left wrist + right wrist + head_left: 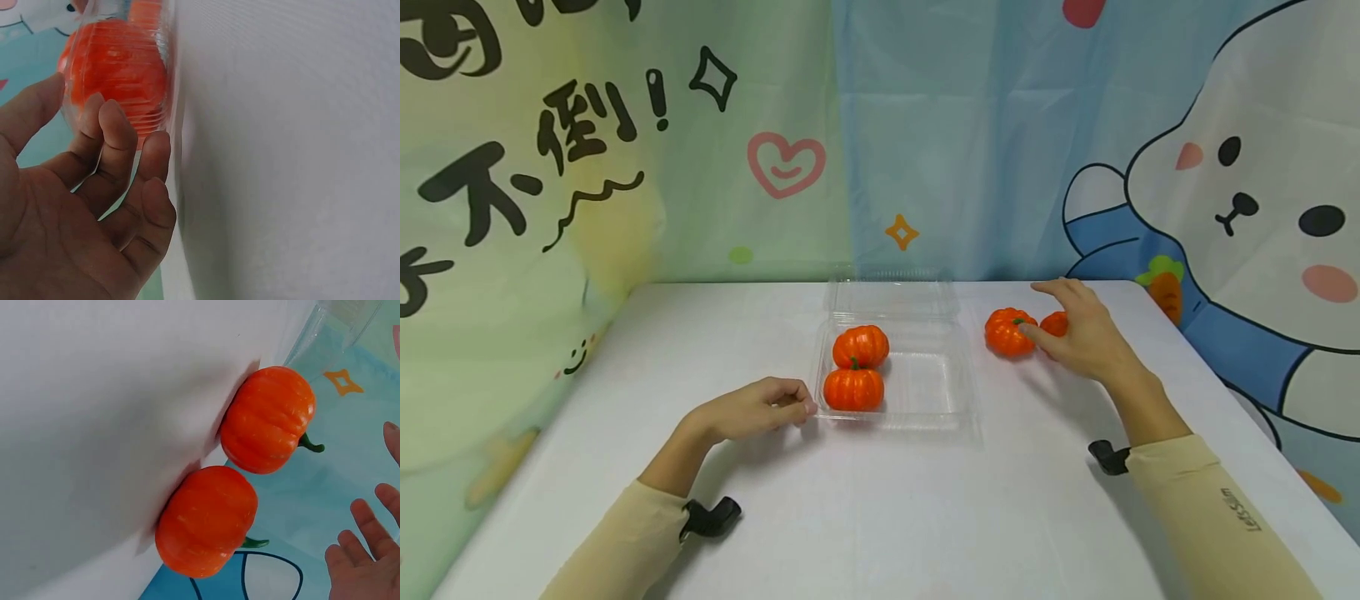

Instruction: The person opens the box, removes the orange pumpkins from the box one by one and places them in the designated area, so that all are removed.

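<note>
My left hand rests at the front left corner of a clear plastic clamshell box, its fingers loosely bent against the outer wall. The left wrist view shows these fingertips by the ribbed side, with an orange pumpkin behind the plastic. Inside the box's left half sit two small orange pumpkins, a rear one and a front one. On the right, my right hand hovers with spread fingers over two more pumpkins, a nearer-box one and another. It partly hides the latter in the head view.
The box's transparent lid stands open toward the back. Everything lies on a white table, whose far edge meets a printed curtain.
</note>
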Demonstrator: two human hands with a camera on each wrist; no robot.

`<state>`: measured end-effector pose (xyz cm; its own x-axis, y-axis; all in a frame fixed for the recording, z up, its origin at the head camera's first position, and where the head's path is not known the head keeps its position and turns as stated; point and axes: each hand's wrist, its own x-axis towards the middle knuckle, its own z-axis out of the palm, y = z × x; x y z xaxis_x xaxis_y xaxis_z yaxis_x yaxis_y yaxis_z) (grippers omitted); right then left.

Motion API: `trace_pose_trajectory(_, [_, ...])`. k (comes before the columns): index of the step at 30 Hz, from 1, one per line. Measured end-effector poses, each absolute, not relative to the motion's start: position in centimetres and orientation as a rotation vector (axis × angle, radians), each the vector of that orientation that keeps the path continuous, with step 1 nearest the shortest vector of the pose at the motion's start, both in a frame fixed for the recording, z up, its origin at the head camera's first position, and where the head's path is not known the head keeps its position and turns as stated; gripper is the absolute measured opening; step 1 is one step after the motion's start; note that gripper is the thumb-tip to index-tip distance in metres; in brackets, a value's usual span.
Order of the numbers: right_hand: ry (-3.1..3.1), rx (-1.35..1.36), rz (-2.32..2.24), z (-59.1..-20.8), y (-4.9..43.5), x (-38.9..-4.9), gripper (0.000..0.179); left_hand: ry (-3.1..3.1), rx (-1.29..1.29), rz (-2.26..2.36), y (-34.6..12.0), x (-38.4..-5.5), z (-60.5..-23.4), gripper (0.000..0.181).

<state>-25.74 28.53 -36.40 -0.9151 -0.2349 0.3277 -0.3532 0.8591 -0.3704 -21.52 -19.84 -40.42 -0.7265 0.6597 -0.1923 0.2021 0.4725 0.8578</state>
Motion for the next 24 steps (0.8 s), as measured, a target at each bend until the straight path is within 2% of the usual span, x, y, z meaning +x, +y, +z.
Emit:
trace_pose_trajectory(9, [-2.682, 0.5, 0.708, -37.0, 27.3, -26.1, 0.052, 2.222, 0.725, 1.194, -19.9, -21.3, -40.3, 0.023])
trace_pose_trajectory(24, [-2.571, 0.692, 0.789, -37.4, 24.9, -26.1, 0.044, 2.21, 0.72, 1.195, -19.7, -21.5, -40.5, 0.022])
